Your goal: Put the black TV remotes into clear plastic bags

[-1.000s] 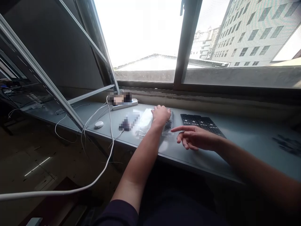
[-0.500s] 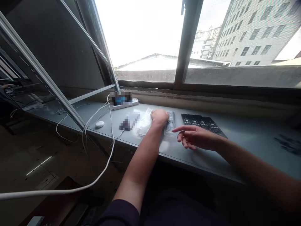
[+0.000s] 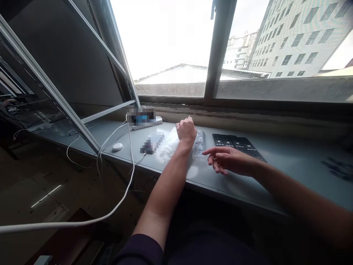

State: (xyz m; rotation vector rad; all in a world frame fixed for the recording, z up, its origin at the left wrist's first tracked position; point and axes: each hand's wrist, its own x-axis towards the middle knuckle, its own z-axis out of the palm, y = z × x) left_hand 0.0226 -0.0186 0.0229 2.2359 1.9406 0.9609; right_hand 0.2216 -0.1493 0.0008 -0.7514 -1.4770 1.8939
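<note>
My left hand [image 3: 186, 130] is raised over the plastic bags, its fingers curled closed and turned away. A tiny pale tip shows above the knuckles, too small to name. Beneath and left of it lies a crumpled clear plastic bag [image 3: 169, 148]; to its right is another clear bag [image 3: 199, 145] with greyish contents. My right hand [image 3: 230, 160] hovers at the front of the table, palm inward, fingers loosely spread and holding nothing. Just behind it lies a black panel with rows of holes [image 3: 239, 144], partly covered by the hand.
On the grey table [image 3: 284, 162] are a white round puck [image 3: 117, 147], a blurred-out device with a cable [image 3: 151, 143] and a power strip [image 3: 159, 120]. A white cable [image 3: 131, 176] loops past the front edge. A metal frame [image 3: 59, 97] slants at left. Dark pieces [image 3: 338, 168] lie far right.
My left hand has lifted up from the plastic bags and its wrist has turned, the fingers now curled upward. My right hand has stayed almost still.
</note>
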